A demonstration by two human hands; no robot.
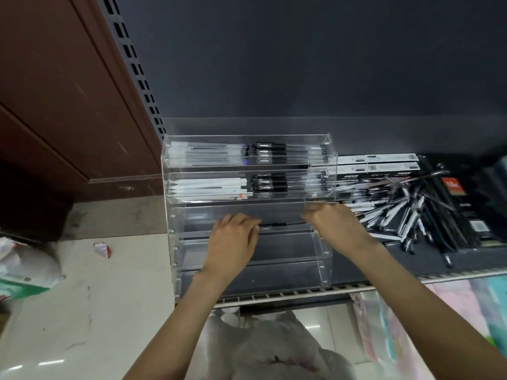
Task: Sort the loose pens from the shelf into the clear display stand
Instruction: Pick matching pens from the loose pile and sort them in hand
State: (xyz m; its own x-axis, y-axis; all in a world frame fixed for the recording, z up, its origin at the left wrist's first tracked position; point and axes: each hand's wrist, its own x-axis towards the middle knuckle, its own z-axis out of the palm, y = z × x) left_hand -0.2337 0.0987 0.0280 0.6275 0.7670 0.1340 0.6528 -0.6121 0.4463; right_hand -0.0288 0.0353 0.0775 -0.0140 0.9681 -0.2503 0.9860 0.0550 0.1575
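At the far left of the frame we are seeing a dark red wooden panel [63, 86] standing over a pale tiled floor [90, 311], with crumpled packaging [24, 270] lying at the lower left edge. Moving toward the centre, the clear display stand [171, 242] is sitting on the dark shelf [406, 263], its two upper tiers already holding rows of white and black pens, its lower tiers showing bare acrylic. We are looking down on our left hand [233, 239], which is reaching over the third tier with its fingers curled at one end of a single black pen [282, 224]. That pen is lying level across the third tier, in the middle of the frame. Our right hand [333, 224] is meeting the pen's other end with fingers bent; whether either hand is actually pinching the pen or only touching it, we cannot tell. Just right of the stand, a heap of loose pens [397, 212] is lying on the shelf, with flat boxes [378, 163] behind it and dark packets [466, 204] at the right edge.
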